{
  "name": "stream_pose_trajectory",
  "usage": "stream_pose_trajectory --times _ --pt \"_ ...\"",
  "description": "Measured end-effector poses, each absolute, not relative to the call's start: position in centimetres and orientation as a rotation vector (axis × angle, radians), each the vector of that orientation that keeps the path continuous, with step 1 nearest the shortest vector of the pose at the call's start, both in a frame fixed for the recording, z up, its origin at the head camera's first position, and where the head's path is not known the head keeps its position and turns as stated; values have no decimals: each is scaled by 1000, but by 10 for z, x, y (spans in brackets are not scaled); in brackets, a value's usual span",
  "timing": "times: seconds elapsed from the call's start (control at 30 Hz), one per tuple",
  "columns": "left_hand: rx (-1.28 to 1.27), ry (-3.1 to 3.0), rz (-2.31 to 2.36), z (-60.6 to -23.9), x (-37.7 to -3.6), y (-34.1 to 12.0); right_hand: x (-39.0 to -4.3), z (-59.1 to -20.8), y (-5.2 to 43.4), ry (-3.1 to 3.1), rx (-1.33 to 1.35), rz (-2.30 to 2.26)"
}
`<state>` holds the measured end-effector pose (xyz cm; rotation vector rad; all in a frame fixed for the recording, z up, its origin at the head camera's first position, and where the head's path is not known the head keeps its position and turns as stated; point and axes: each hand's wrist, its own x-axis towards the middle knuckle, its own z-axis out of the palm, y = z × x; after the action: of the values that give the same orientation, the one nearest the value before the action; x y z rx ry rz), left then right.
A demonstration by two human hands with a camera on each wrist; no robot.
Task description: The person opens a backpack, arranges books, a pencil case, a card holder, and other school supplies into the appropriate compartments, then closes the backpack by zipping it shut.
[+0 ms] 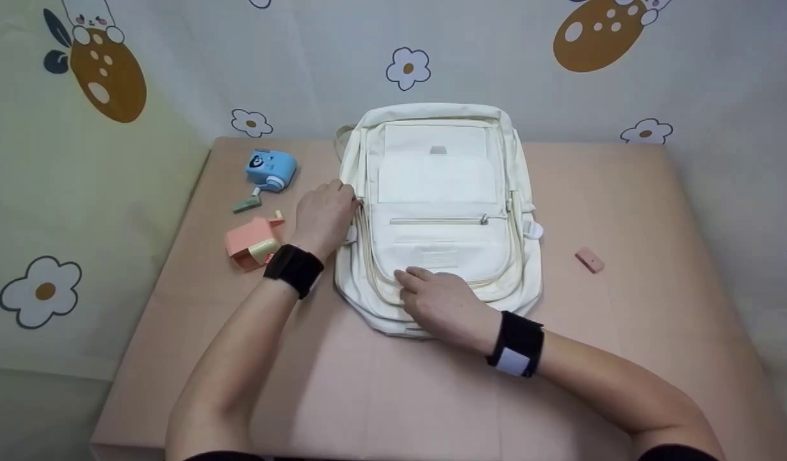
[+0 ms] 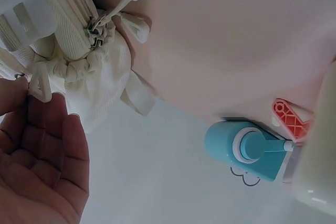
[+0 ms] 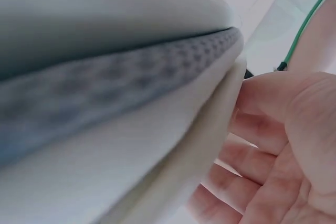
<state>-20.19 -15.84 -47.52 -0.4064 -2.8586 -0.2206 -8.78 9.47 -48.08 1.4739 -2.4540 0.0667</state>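
Observation:
A cream-white backpack (image 1: 438, 179) lies on the table with its front facing up. At its left side my left hand (image 1: 324, 216) pinches a pale triangular zipper pull (image 2: 40, 83) between thumb and fingertips. My right hand (image 1: 447, 310) touches the lower front of the bag, near the curved zipper of the front pocket. Seen from the right wrist, its loosely extended fingers (image 3: 247, 156) reach to the edge of the cream fabric (image 3: 173, 124), where a grey mesh strip (image 3: 136, 72) shows between layers.
Left of the bag are a blue toy camera-like object (image 1: 271, 168), a small green piece (image 1: 246, 204) and a pink toy house (image 1: 251, 242). A small pink block (image 1: 589, 260) lies to the right. Patterned curtains (image 1: 329, 64) enclose the table (image 1: 380, 390).

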Motion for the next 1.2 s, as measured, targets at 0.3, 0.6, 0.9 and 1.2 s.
stream_pose_trajectory --times 0.3,0.6,0.9,1.2 --pt "-411 -2829 -272 -476 -197 -162 -86 -484 158 -2492 1335 356" --pt "-544 -2802 -420 -476 -179 -170 -86 -495 187 -2413 1225 453" --pt "-1028 -2811 -542 -485 -162 -181 -92 -475 186 -2408 1101 468" --pt "-1066 -2825 -577 -485 -163 -174 -106 -432 189 -2349 1050 544"
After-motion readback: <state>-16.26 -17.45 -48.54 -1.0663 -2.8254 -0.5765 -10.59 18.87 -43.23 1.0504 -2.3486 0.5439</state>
